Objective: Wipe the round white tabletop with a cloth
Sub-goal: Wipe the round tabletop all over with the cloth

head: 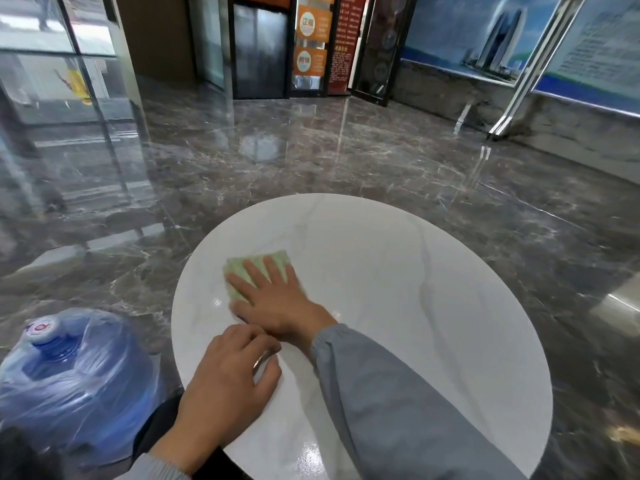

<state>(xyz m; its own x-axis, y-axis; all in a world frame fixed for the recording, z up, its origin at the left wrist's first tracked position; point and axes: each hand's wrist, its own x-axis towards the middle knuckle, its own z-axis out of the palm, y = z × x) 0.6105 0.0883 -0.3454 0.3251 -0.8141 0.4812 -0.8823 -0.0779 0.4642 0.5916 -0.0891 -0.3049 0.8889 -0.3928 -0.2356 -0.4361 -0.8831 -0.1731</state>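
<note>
Right hand point(277, 301) flat, fingers spread on cloth point(238, 271), left of tabletop point(415, 271) centre (left hand point(228, 382) rests loosely, near edge).

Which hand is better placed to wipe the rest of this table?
Right, probably. The right hand lies flat on the green cloth on the round white tabletop; the left hand rests bare near the rim.

A round white tabletop point(433, 306) of glossy stone with faint grey veins stands on a polished dark marble floor point(346, 161). A pale green square cloth point(242, 268) lies flat on its left-middle part, under the flat right hand point(277, 299). The left hand point(225, 372) rests on the near surface, just beside the right wrist.
</note>
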